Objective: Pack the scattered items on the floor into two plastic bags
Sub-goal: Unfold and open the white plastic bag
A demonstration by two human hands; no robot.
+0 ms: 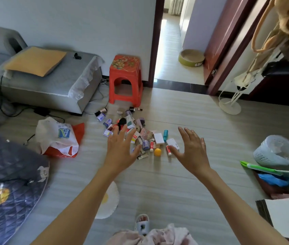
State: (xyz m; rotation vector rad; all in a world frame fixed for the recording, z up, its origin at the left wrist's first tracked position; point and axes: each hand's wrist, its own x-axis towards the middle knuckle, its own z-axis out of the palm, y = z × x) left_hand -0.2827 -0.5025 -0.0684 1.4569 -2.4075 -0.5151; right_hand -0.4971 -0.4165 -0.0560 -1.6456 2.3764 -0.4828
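Now we are reaching out with both hands, fingers spread wide and holding nothing: left hand over the near-left edge of the scattered items, right hand just right of them, thumb near a white box.

Risks, as we are judging them: the yellow egg-shaped piece and the small red-capped tubes are looking ready to roll on the smooth floor if we are sweeping carelessly; small bottles on the far side may be scooting under the red stool.

Containers: two plastic bags, a white one lying over a red one, are sitting crumpled to the left of the pile, mouths not visibly open, contents not showing. They are lying well apart from our hands, so one-handed filling may be spilling items. A pale blue basket is standing far right; its inside is unclear.
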